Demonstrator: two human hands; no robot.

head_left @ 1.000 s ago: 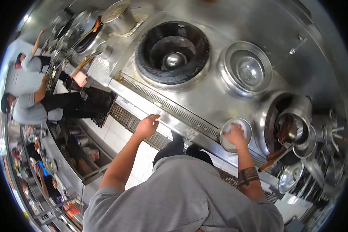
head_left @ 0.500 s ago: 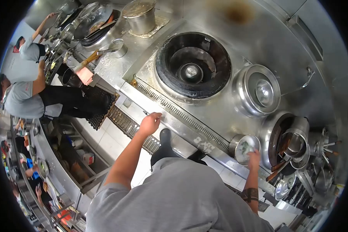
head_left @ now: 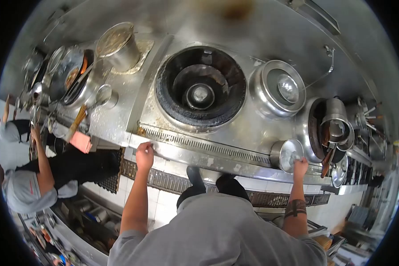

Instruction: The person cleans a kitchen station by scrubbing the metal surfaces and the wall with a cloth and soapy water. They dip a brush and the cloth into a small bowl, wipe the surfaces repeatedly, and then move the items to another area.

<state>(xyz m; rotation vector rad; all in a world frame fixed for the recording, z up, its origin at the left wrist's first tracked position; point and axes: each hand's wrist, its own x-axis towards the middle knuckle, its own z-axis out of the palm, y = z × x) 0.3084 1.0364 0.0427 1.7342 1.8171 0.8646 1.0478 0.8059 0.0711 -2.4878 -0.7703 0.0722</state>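
My left hand (head_left: 144, 156) is closed at the front edge of the steel counter, left of centre; what it holds, if anything, is too small to make out. Over at the right, my right hand (head_left: 300, 166) has its fingers curled at the rim of a small metal pot (head_left: 279, 155). Whitish contents show inside that pot. Between and beyond the hands lies a round black wok burner (head_left: 164, 93) with a metal cap at its centre. A wide steel pot (head_left: 264, 95) with a bowl in it stands right of the burner.
Another person (head_left: 31, 186) stands at the left by woks and pans. A tall pot (head_left: 124, 53) is at the back left, near a pink cloth (head_left: 80, 142) and a bamboo brush (head_left: 77, 121). Ladles and strainers crowd the far right. A slotted drain (head_left: 204, 145) runs along the counter front.
The view has turned, so the counter edge now runs more level. My left hand appears further left and lower in view. My right hand remains at the small pot.
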